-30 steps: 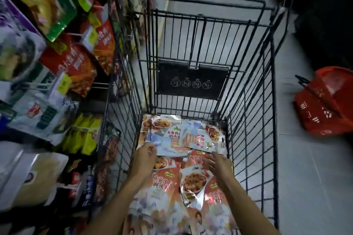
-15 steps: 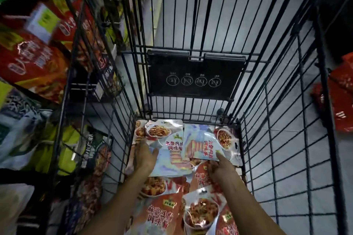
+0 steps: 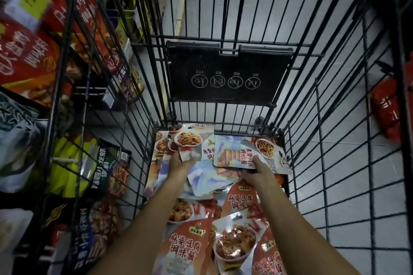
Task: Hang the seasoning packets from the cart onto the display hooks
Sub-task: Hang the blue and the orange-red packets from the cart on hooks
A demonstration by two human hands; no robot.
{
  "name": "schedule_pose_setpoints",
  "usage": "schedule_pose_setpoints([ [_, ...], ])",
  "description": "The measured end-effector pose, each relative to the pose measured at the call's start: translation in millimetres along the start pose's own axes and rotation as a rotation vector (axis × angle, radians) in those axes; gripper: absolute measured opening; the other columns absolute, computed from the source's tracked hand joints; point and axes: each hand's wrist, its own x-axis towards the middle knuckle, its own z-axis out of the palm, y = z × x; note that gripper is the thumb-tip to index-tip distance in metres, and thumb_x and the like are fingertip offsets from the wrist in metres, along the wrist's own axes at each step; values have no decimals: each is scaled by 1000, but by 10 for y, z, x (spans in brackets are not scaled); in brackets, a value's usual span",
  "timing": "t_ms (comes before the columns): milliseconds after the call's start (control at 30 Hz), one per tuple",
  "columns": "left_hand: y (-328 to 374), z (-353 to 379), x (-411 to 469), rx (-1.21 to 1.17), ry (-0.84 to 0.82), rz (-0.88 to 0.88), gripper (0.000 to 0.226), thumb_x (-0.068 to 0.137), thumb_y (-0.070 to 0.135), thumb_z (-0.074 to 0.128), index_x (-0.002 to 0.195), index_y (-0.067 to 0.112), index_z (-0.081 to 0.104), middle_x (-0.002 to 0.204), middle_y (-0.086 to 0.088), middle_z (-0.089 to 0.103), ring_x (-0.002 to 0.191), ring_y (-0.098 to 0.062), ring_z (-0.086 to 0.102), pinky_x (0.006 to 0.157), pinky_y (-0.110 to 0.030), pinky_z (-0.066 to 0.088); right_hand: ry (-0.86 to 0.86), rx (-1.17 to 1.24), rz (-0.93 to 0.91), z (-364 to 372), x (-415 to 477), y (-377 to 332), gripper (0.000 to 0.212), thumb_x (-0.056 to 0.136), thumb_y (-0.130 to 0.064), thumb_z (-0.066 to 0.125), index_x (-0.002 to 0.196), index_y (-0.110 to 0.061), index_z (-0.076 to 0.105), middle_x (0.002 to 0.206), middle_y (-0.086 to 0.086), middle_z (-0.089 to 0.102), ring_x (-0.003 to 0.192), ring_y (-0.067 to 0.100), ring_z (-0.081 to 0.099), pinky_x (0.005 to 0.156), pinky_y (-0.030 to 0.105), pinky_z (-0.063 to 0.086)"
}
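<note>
The wire cart (image 3: 330, 131) fills the view, standing just beside the display rack (image 3: 26, 58) on the left, where red and yellow bags already hang from pegs (image 3: 67, 160); a red basket (image 3: 388, 107) lies on the floor beyond the cart's right wall. The seasoning packets (image 3: 185, 245) are all in the bottom of the cart, overlapping in a loose heap, red ones nearest and pale ones toward the far end under the black flap (image 3: 228, 73).

Both arms reach down into that far end, so the step in hand looks like picking up, not hanging. The right hand (image 3: 257, 172) pinches the near edge of 1 pale packet (image 3: 234, 152), thumb on top and the fingers tucked beneath; the left hand (image 3: 178, 163) lies on the edge of the neighbouring pale packet (image 3: 201, 176), but I cannot tell whether its fingers have closed on it.

Next, I judge, the packet must be lifted clear of its slippery neighbours without dragging them, carried over the left wall, and its hang hole found and threaded onto a free peg.
</note>
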Motion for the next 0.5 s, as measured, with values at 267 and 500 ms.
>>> schedule_pose_setpoints([
  [267, -46, 1, -104, -60, 106, -55, 40, 78, 10, 77, 113, 1, 61, 115, -12, 65, 107, -29, 62, 90, -35, 50, -133, 298, 76, -169, -379, -21, 37, 100, -12, 48, 132, 5, 46, 125, 23, 58, 110, 36, 59, 86, 38, 52],
  [500, 14, -259, -337, -92, 164, -11, 36, 77, 2, 74, 110, 4, 61, 110, -13, 66, 98, -31, 63, 74, -35, 51, -60, 320, -47, -269, -803, -109, 50, 82, 6, 68, 129, 3, 51, 120, 22, 63, 108, 38, 62, 93, 56, 49],
])
